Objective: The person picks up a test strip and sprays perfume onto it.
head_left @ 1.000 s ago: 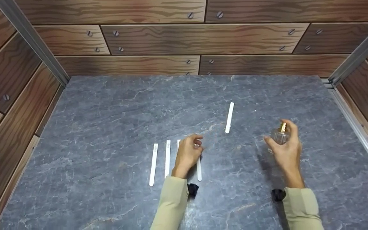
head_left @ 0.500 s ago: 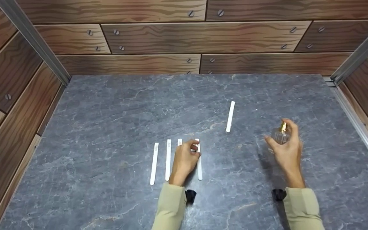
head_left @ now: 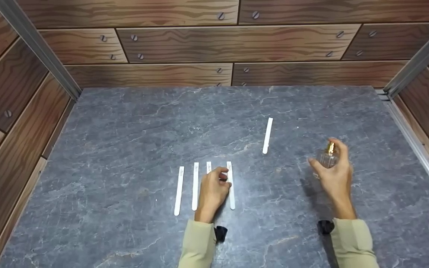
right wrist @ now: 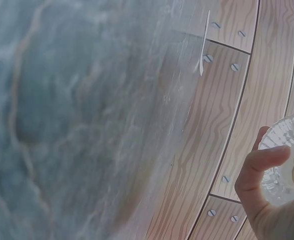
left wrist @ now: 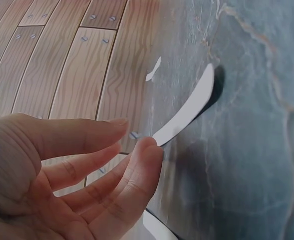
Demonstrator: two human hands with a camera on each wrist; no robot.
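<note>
Paper strips [head_left: 179, 191], four in a row left of the bottle [head_left: 326, 160], lie on the table [head_left: 125, 126]; they look light, bendy and easily creased, so a gentle edge pinch should suit. Above them, well left of the bottle, the left hand [head_left: 213, 190] has loosely bent fingers; whether they touch paper I cannot tell. A lone strip [head_left: 267, 136] lies beyond, nearer the bottle. The right hand [head_left: 335, 176] curls round the bottle, probably smooth, breakable glass, best held by its body. The left wrist view reveals the gap between fingertips; the right, the ribbed glass [right wrist: 279, 137] that the head view barely shows.
</note>
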